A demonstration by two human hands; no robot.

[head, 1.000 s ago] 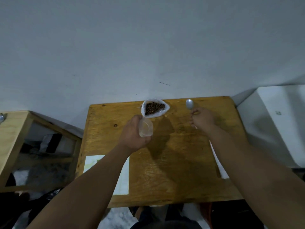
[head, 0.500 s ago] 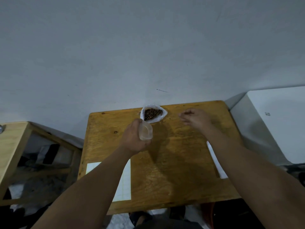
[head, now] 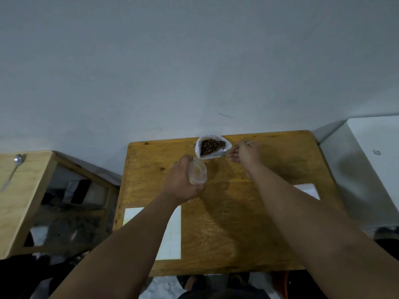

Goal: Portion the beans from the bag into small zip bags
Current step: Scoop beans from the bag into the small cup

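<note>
Left hand (head: 183,180) gripping a small zip bag (head: 197,174) held open, right hand (head: 246,154) pinching a spoon handle (head: 248,143) beside the open bag of beans (head: 212,146), wooden table (head: 226,223)

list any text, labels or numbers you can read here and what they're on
None can be read.
White sheet under the left arm: faint lines only, no legible words.
Bean bag: no print visible.
Small zip bag in the left hand: clear, unmarked.
White box: one small mark, too blurred to read.
</note>
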